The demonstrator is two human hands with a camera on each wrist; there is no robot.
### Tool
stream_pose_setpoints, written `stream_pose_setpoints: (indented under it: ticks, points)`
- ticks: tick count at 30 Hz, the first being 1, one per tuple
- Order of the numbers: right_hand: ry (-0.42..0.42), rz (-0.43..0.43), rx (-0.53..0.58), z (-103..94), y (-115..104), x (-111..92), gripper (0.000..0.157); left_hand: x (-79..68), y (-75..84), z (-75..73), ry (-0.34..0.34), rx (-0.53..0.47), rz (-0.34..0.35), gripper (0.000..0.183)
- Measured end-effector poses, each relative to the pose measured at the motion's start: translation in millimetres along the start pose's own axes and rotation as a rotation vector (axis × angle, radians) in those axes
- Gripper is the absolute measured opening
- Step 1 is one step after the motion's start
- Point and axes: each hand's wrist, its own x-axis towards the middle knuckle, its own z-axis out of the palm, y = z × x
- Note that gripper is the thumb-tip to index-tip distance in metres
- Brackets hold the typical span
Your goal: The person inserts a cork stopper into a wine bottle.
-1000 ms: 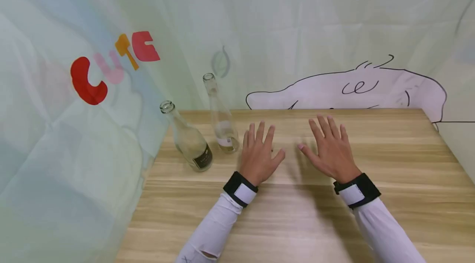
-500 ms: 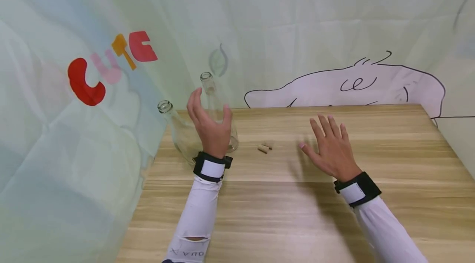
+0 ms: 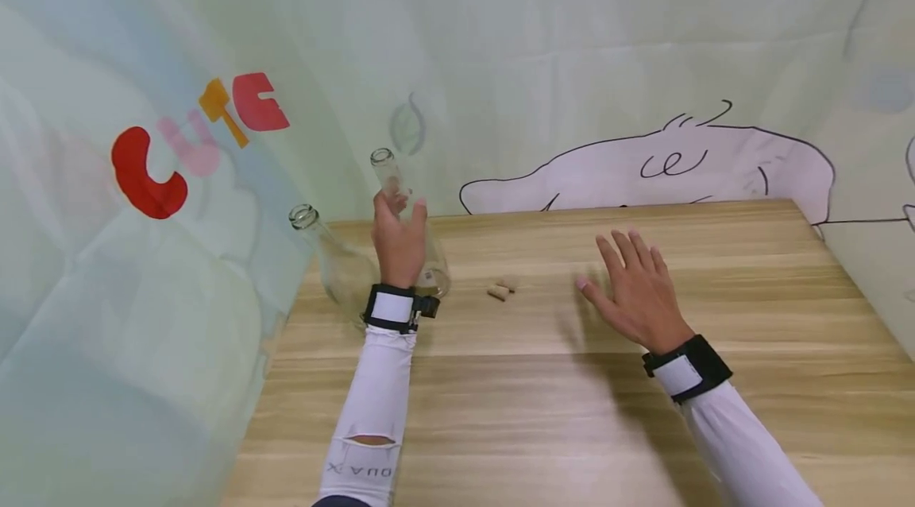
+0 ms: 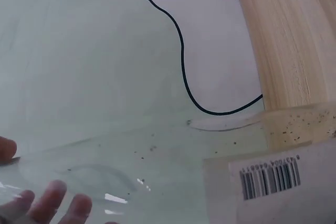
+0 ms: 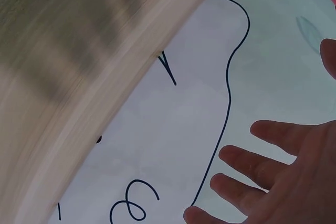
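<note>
My left hand (image 3: 399, 249) grips the farther clear glass bottle (image 3: 433, 278) by its upper part, thumb on the right side. The bottle's open mouth rises above the fingers, and the hand hides much of its middle. Seen from the left wrist, fingertips (image 4: 79, 205) show around the clear glass, and a white label with a barcode (image 4: 270, 179) is near the base. A second clear glass bottle (image 3: 341, 272) stands to the left, partly behind the wrist. Fingers spread, my right hand (image 3: 636, 292) is held over the right half of the table, holding nothing.
Two small corks (image 3: 499, 291) lie on the wooden table (image 3: 543, 427), between the hands. A printed cloth (image 3: 343, 46) hangs along the back and left side, right at the table's edges.
My left hand has moved left from beside the corks to the farther bottle and taken hold of it, uncovering the corks. The right hand has stayed in place; the head view has shifted slightly.
</note>
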Motion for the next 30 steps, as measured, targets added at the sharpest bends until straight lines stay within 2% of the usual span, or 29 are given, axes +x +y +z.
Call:
stream_pose_setpoints:
  ticks: [4, 8, 13, 16, 20, 25, 30]
  points:
    - [-0.002, -0.007, 0.001, 2.9, -0.3, -0.3, 0.072, -0.6, -1.4, -3.9, 0.017, -0.057, 0.042, 0.043]
    - [-0.009, -0.008, 0.009, 4.1, -1.2, 0.5, 0.071, -3.8, 4.1, -7.6, 0.019, -0.082, 0.070, 0.039]
    - [-0.021, 0.000, 0.022, 6.8, -1.9, -0.9, 0.070, -13.2, 29.9, -11.6, -0.026, -0.134, 0.127, 0.032]
    - [-0.030, 0.006, 0.028, 9.4, -2.3, -2.6, 0.069, -27.5, 57.6, -13.9, -0.079, -0.182, 0.191, 0.028]
    - [-0.036, 0.009, 0.036, 12.6, -2.9, -4.1, 0.068, -53.6, 88.1, -15.6, -0.174, -0.220, 0.254, 0.026]
    - [-0.038, 0.006, 0.042, 15.9, -2.6, -5.2, 0.066, -83.6, 105.6, -11.2, -0.293, -0.246, 0.263, 0.027]
    - [-0.045, 0.006, 0.042, 18.1, -2.6, -5.2, 0.067, -108.5, 116.9, -3.4, -0.378, -0.261, 0.279, 0.028]
